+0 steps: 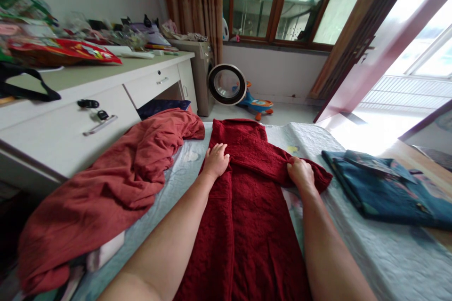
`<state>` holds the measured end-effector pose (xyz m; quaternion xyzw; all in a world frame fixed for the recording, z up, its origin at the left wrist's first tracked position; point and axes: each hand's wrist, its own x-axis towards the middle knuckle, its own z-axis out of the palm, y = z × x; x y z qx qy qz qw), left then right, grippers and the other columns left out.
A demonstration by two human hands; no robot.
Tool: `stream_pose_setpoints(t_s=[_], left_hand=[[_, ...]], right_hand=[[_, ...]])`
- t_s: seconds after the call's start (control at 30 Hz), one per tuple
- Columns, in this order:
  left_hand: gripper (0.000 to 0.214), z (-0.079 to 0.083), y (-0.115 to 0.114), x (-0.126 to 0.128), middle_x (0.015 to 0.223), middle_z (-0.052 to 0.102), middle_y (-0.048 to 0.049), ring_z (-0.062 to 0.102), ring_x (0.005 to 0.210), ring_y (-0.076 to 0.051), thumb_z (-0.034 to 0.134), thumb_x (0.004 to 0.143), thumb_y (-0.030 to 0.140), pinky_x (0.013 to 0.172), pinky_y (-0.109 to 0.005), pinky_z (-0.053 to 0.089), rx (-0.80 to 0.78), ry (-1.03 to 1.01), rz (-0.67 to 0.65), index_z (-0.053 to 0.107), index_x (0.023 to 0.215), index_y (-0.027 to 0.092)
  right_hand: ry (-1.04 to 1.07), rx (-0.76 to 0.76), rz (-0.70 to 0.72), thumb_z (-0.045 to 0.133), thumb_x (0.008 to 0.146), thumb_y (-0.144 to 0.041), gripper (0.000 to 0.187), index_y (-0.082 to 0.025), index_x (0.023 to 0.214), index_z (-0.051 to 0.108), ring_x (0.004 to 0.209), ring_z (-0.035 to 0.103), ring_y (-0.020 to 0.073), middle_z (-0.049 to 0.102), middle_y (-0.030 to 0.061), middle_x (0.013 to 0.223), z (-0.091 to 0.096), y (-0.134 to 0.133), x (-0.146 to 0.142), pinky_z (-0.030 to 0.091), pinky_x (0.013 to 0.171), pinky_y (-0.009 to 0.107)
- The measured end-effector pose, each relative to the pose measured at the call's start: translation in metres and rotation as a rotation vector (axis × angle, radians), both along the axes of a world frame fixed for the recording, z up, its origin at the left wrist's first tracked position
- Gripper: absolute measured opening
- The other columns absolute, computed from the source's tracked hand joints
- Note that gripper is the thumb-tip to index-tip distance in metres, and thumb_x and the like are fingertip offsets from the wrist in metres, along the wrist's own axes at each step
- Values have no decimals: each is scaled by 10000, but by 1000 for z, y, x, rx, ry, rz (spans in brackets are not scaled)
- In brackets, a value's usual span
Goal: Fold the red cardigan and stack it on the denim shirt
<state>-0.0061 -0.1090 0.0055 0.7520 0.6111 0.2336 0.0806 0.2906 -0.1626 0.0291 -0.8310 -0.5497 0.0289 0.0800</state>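
Observation:
A long dark red garment (257, 225) lies lengthwise in front of me on the bed, one sleeve (261, 155) stretched across it to the right. My left hand (217, 162) rests on the garment's upper left part, its fingers apart and reaching forward over the cloth. Near the cuff, my right hand (301, 172) is closed on the sleeve, fingers curled into the fabric. The cuff end sticks out past that hand onto the pale bed cover (356, 249). The garment's lower end runs out of view between my forearms.
Left lies a crumpled coral-red cloth (116, 188); right, folded blue denim clothing (395, 193). A white desk with drawers (70, 127) lines the left, topped with packets. Beyond stand a washing machine with its round door (227, 84) open and a blue ride-on toy (256, 102).

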Motion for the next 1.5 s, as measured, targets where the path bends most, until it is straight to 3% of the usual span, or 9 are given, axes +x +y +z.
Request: stream_pose_setpoints(t_s=[0.23,0.47,0.67,0.9,1.0,1.1,1.2,1.27,1.5], left_hand=[[450,2,-1,0,1441,498,-117,399,1369,-243,471,903,211,1159,-473,261,-1,-9,0,498,1345,131],[442,1,-2,0,1449,493,-104,389,1376,-236,468,905,219,1162,-462,260,4,-8,12,499,1342,159],[461,1,-1,0,1449,490,-115,385,1377,-243,496,891,230,1150,-452,284,36,-2,27,495,1346,151],[428,5,-5,1,1457,482,-112,376,1380,-258,435,944,336,1142,-484,278,14,66,31,535,1325,170],[447,4,-5,1,1468,467,-118,371,1381,-269,400,957,373,1138,-501,273,-18,115,22,535,1331,169],[473,3,-4,1,1480,451,-125,348,1394,-275,390,958,390,1139,-515,260,-32,130,16,511,1357,166],[493,4,-4,1,1492,434,-121,325,1409,-273,390,953,416,1143,-515,247,-60,140,12,492,1374,182],[507,5,-5,1,1498,426,-120,319,1412,-273,390,949,436,1145,-511,238,-65,152,6,481,1383,191],[537,6,-7,1,1484,437,-140,339,1393,-301,410,931,469,1136,-517,237,-73,170,-2,483,1383,188]], right_hand=[[-72,147,85,527,770,-327,217,-214,778,712,1291,403,330,563,86,1309,5,-3,-4,287,1046,469],[-51,49,13,396,908,-375,398,-135,1149,603,1083,573,305,655,167,1131,1,0,-3,354,948,444],[-70,111,1,438,855,-303,344,-204,1080,678,1025,597,287,686,120,1038,20,-4,-2,386,892,402],[-116,164,-114,521,775,-227,392,-185,1134,671,1133,512,366,598,185,1177,30,-12,-3,363,925,521],[-112,260,-22,533,784,-240,437,-161,1203,626,1280,400,376,497,191,1354,29,-10,-18,291,1024,568],[28,392,278,437,867,-232,438,-167,1278,575,1319,407,272,456,148,1438,27,-4,-51,299,1088,450],[127,329,563,330,946,-261,461,-202,1372,497,1388,340,201,407,80,1503,17,-2,-88,268,1130,380],[114,183,614,330,966,-301,476,-215,1420,442,1425,279,196,356,53,1540,7,-4,-104,211,1158,392],[-6,-69,360,343,947,-579,661,-231,1507,301,1459,169,311,206,122,1595,-14,-11,-103,157,1143,520]])
